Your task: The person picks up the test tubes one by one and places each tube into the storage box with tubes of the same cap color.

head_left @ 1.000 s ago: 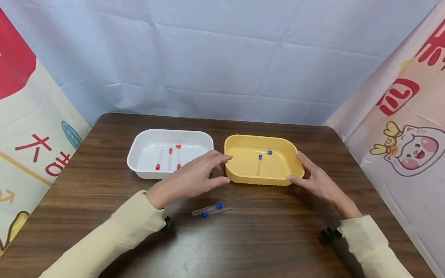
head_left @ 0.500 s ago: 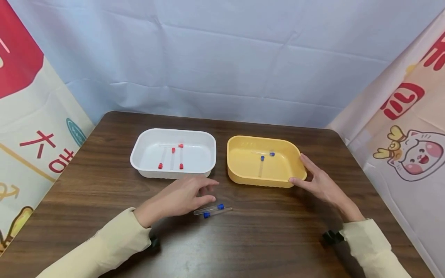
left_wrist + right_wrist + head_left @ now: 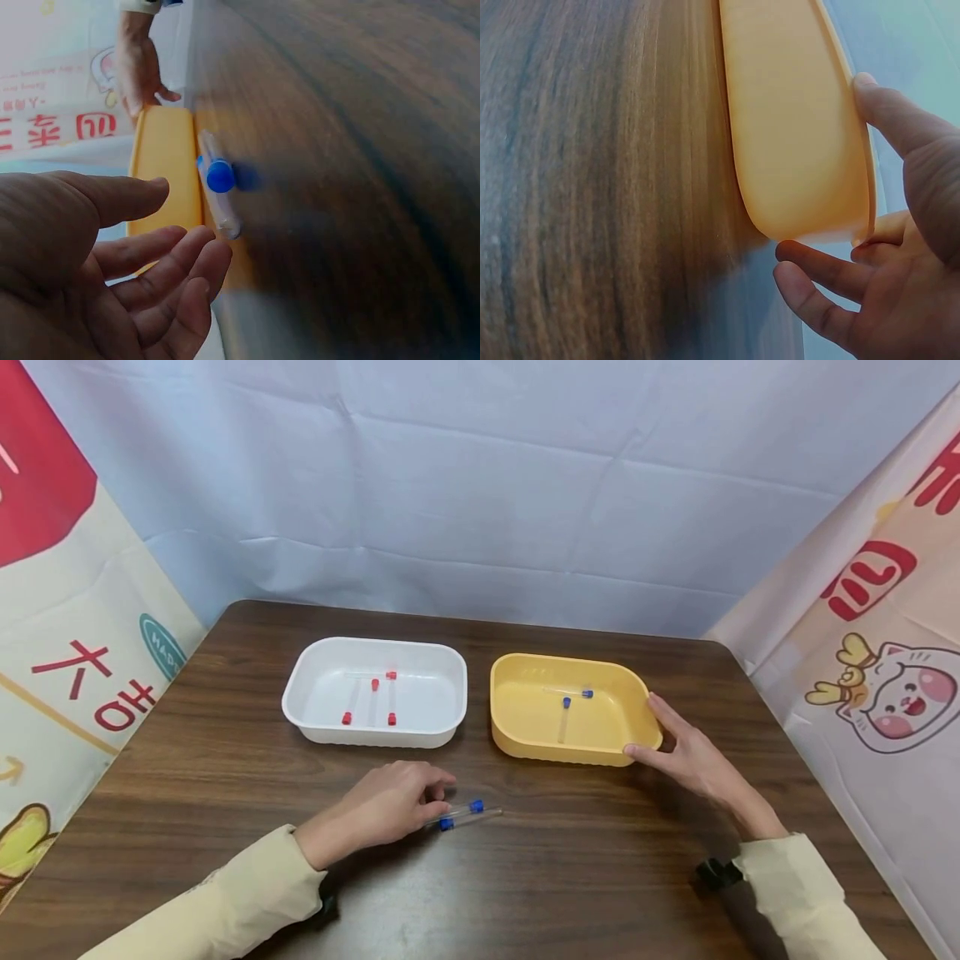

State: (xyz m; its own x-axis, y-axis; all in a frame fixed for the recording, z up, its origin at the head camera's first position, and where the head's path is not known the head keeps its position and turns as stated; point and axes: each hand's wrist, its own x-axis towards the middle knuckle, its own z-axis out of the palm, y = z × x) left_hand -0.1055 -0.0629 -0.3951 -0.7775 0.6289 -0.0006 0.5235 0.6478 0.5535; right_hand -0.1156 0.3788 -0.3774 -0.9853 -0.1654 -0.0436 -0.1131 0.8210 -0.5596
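Observation:
My left hand is low over the table beside two clear test tubes with blue caps. In the head view its fingertips overlap the end of the farther tube; the nearer tube lies across it. The left wrist view has the thumb and loosely bent fingers spread apart, the blue cap beyond them and nothing between. My right hand grips the right end of a yellow basin, thumb on the near rim and fingers around the end. Two blue-capped tubes lie inside it.
Left of the yellow basin stands a white basin holding several red-capped tubes. Both sit on a dark wooden table. A pale cloth hangs behind, with printed cloths at both sides.
My left hand has drawn back from the yellow basin's left end and come down toward the tubes on the table. The right hand stays at the basin's right end.

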